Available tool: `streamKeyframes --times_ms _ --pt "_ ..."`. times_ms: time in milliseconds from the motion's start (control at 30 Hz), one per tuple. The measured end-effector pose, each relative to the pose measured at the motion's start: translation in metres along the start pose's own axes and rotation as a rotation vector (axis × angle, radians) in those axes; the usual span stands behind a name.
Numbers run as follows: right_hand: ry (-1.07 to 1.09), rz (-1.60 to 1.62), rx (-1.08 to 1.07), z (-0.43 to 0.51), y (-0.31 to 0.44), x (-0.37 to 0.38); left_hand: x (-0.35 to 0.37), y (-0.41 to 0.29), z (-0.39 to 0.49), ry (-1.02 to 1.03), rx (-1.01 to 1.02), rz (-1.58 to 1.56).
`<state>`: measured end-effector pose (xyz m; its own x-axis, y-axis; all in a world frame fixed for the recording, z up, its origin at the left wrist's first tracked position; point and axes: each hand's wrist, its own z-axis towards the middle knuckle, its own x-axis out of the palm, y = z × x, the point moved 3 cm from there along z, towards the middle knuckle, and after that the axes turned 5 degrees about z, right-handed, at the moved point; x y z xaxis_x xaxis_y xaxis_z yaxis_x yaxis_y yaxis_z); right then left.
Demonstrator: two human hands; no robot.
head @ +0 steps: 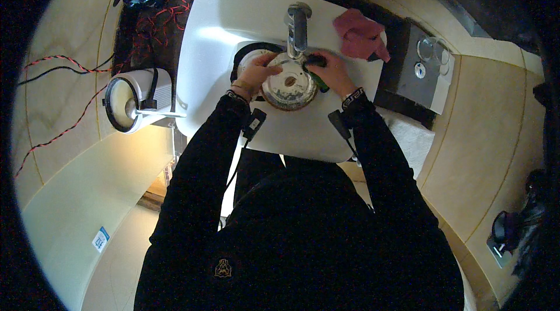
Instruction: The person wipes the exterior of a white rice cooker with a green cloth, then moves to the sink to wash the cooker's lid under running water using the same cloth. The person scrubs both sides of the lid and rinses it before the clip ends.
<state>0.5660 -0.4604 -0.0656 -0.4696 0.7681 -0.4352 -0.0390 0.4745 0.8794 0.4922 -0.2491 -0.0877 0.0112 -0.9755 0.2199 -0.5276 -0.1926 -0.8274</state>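
Note:
A round pale metal disc (289, 86), with a brown spot at its centre and dark stains, is tilted over the washbasin (210, 9). My left hand (254, 76) grips its upper left edge. My right hand (334, 72) holds a dark green and black scrubber (318, 79) against the disc's right side; its exact kind is partly hidden by the fingers. The chrome tap (298, 33) stands right above the disc. Behind my left hand, a black-rimmed round vessel (238, 55) sits in the basin, mostly covered by the disc and hand.
A pink cloth (359, 33) lies over the basin's right rim. Left of the basin, a white cylindrical appliance (153, 88) lies on its side near red and black wires (164, 18). At right are a grey panel (409, 59), clear glassware (433, 50) and a white towel (407, 140).

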Motion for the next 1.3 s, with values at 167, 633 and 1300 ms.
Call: streamKeyframes --times_ms 167,633,1300 --pt "0.091 -0.148 -0.142 0.015 0.017 0.018 -0.01 0.01 0.009 0.117 0.054 0.035" --pt "0.236 0.034 0.115 0.003 0.004 0.025 -0.004 -0.004 -0.022 0.028 0.035 -0.001" --pt "0.201 0.155 0.028 0.002 0.001 0.024 -0.01 -0.008 -0.028 0.043 0.073 0.05"
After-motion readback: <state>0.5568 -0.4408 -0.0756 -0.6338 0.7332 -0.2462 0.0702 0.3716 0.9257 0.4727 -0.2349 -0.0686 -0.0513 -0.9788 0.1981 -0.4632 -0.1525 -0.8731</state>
